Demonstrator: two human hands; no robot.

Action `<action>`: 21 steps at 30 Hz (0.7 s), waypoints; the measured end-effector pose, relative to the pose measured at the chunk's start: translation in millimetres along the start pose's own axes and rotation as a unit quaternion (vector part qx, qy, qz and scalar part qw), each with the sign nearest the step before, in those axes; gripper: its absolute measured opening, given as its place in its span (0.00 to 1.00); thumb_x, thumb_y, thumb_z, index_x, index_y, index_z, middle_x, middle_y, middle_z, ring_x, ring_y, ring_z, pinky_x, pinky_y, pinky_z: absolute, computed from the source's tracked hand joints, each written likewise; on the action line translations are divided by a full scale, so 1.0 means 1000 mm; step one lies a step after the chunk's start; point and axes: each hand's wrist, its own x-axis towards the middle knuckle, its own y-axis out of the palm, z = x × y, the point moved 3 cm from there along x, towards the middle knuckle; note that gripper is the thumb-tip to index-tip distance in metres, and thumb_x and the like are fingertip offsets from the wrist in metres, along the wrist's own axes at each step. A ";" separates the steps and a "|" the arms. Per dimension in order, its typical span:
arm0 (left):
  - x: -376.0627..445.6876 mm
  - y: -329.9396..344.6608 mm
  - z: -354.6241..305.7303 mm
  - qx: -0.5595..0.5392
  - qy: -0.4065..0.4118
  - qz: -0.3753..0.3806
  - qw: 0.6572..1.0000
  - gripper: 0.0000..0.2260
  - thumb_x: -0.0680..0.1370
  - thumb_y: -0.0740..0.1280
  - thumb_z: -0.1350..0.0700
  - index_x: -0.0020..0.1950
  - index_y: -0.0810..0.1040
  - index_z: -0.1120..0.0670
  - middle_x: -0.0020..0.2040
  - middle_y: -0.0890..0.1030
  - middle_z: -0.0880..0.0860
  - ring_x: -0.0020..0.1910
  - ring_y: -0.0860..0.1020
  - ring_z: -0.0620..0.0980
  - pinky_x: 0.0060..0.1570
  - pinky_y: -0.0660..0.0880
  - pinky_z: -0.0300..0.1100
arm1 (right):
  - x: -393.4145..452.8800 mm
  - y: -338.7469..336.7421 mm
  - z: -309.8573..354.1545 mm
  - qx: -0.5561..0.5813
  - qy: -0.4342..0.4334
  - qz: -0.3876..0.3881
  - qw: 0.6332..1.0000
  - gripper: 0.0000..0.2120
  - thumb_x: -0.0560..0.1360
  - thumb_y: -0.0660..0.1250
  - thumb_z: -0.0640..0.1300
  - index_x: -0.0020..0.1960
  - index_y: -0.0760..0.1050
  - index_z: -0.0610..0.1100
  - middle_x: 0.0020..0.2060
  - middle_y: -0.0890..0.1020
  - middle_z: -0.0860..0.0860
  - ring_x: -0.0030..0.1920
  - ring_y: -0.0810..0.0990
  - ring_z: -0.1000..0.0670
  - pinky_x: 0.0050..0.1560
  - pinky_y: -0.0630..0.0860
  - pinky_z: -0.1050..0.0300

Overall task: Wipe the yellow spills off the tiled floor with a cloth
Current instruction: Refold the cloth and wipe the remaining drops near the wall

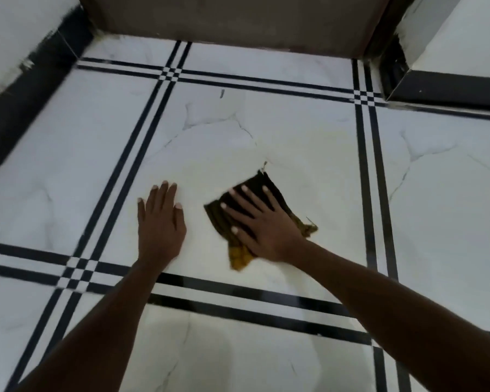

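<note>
A dark striped cloth (263,183) with yellow-stained edges lies flat on the white marble-look tiled floor (294,131). My right hand (262,223) presses down on it with fingers spread, covering most of its middle. My left hand (160,219) rests flat on the bare tile to the left of the cloth, fingers together, holding nothing. A faint yellowish smear (210,168) tints the tile around and beyond the cloth. The cloth's yellow corner (238,257) sticks out below my right palm.
Black double stripes (238,304) cross the floor between tiles. A brown door or panel (232,21) stands at the far side. White walls with black skirting run along the left (26,89) and far right (441,89).
</note>
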 end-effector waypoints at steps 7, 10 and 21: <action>-0.011 -0.012 0.054 0.084 -0.014 -0.010 0.996 0.25 0.87 0.49 0.47 0.84 0.59 0.49 0.85 0.58 0.54 0.85 0.52 0.59 0.81 0.49 0.65 | 0.013 -0.024 -0.120 -0.008 0.174 -0.033 0.984 0.29 0.84 0.44 0.62 0.85 0.48 0.59 0.86 0.54 0.50 0.86 0.50 0.43 0.81 0.50 0.29; -0.009 -0.007 0.055 0.096 -0.008 -0.012 0.995 0.25 0.87 0.49 0.47 0.85 0.56 0.47 0.85 0.56 0.52 0.85 0.51 0.57 0.82 0.48 0.64 | 0.084 -0.025 -0.111 0.032 0.306 -0.038 0.951 0.31 0.85 0.43 0.62 0.86 0.49 0.55 0.86 0.50 0.47 0.86 0.45 0.41 0.81 0.40 0.28; -0.008 -0.018 0.065 0.058 -0.002 0.065 0.996 0.27 0.85 0.47 0.48 0.85 0.57 0.52 0.85 0.56 0.55 0.85 0.51 0.63 0.80 0.46 0.68 | -0.062 0.007 0.073 0.003 -0.083 0.027 0.996 0.30 0.85 0.52 0.62 0.85 0.52 0.57 0.86 0.52 0.52 0.86 0.47 0.45 0.84 0.46 0.36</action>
